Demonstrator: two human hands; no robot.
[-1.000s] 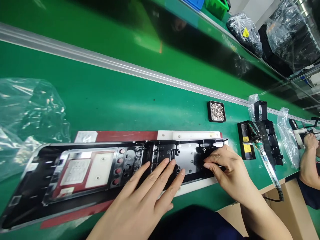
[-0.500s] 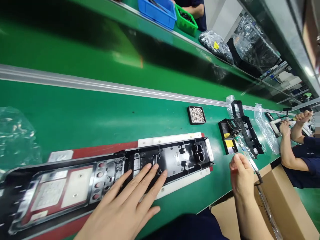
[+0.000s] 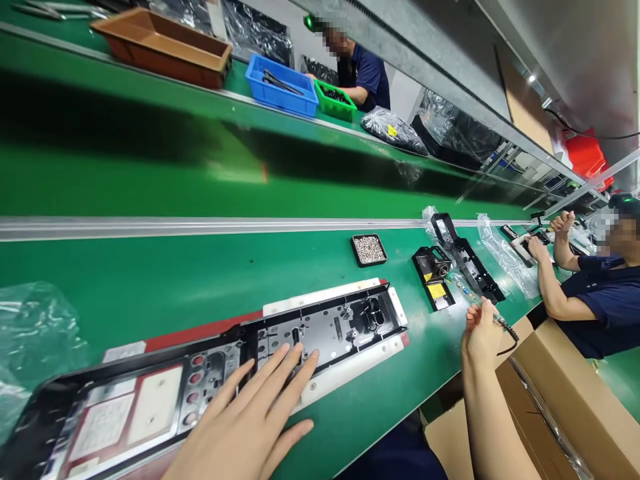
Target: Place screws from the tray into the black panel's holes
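Observation:
A long black panel [image 3: 340, 327] with its inner side up lies on a white and red fixture [image 3: 350, 370] on the green bench. My left hand [image 3: 250, 420] rests flat on the panel's middle, fingers spread, holding nothing. My right hand [image 3: 480, 330] is off the panel near the bench's front edge. Its fingertips are pinched on a thin green circuit strip [image 3: 463, 288] with a black cable, which runs from a black housing [image 3: 467, 257]. A small black tray of screws [image 3: 369, 249] sits just beyond the panel's right end.
A black block with yellow labels [image 3: 434, 277] lies beside the housing. Cardboard boxes [image 3: 565, 393] stand below the bench at right. A co-worker [image 3: 595, 293] works further right. Crumpled plastic [image 3: 35, 333] lies at left. Brown [image 3: 160, 43], blue [image 3: 283, 87] and green [image 3: 335, 100] bins sit across the conveyor.
My right hand has left the panel's right end and moved right to the circuit strip. My left hand stays flat on the panel. The view has tilted up.

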